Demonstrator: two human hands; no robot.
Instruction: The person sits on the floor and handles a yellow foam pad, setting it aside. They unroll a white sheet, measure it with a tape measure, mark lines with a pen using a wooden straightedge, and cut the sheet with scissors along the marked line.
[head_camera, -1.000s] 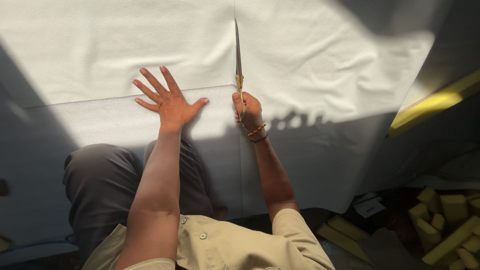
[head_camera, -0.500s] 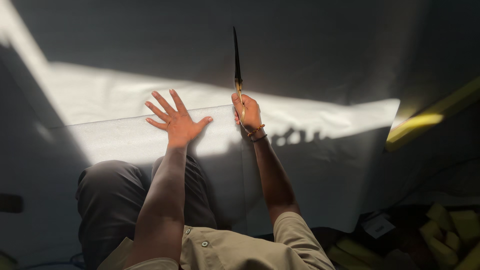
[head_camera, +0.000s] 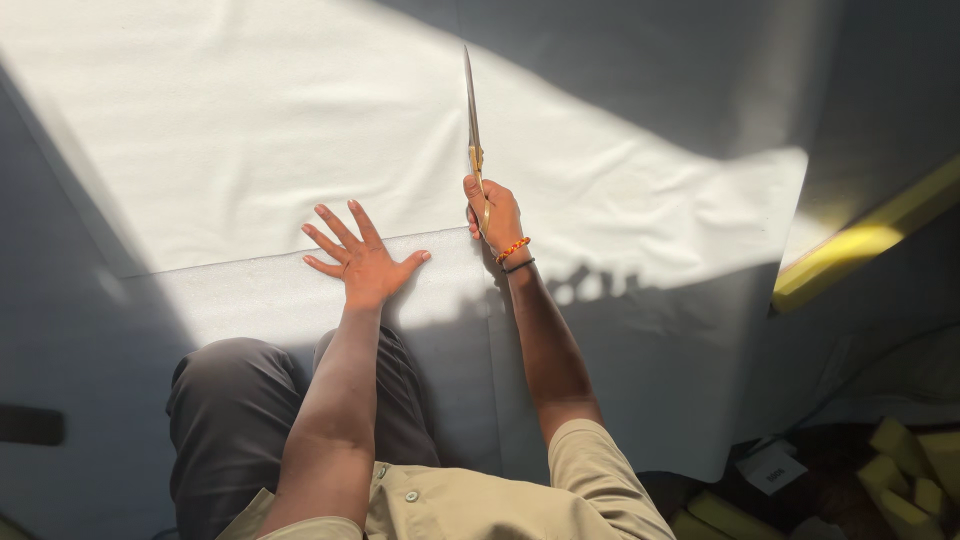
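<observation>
I see my left hand (head_camera: 362, 262) spread flat on sunlit white fabric (head_camera: 250, 130); my right hand (head_camera: 495, 210) grips long scissors (head_camera: 472, 125).

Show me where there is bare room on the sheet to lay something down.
Bare: the sunlit white sheet left of the scissors, beyond the left hand, and the stretch right of the right hand. Crowded: the yellow foam blocks at lower right.

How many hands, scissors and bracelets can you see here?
Hands: 2, left hand flat on the white sheet, right hand with its grip on the scissors.
Scissors: 1
Bracelets: 2
Total: 5
</observation>
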